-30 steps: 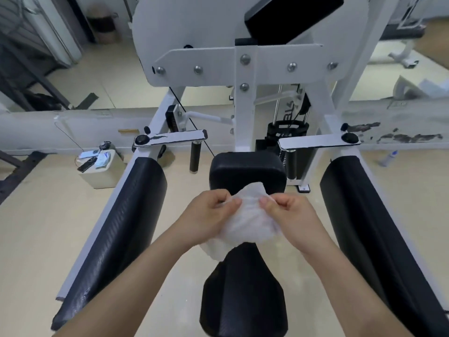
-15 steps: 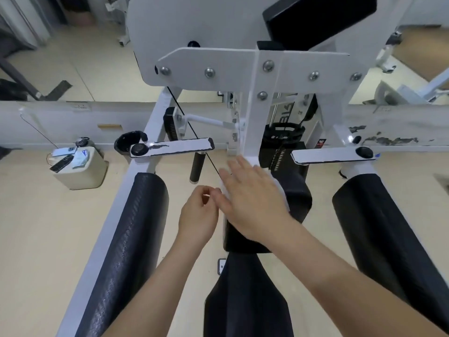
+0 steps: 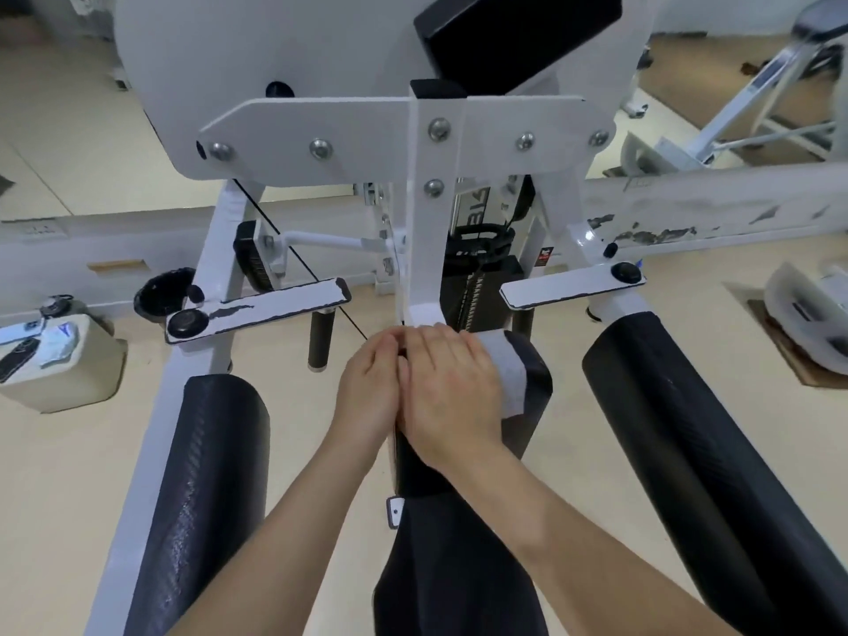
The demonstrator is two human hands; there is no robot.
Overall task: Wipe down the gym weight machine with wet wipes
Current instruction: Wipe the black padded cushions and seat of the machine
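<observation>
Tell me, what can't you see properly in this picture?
All in the head view:
Wet wipe: mostly hidden under the right hand; only one edge shows.
Left hand: its fingertips tuck behind the right hand, so whether it pinches the wipe is unclear.
Centre pad: its top is covered by both hands and the wipe.
Items on the beige box: cut off by the left edge, too small to name.

White wet wipe (image 3: 504,374) lies spread flat over the top of the central black pad (image 3: 534,397); only its right strip shows, the rest sits under the right hand (image 3: 452,392) pressing it down; the weight machine (image 3: 422,250) is white-framed, with long black side pads (image 3: 206,475) flanking left and right.
</observation>
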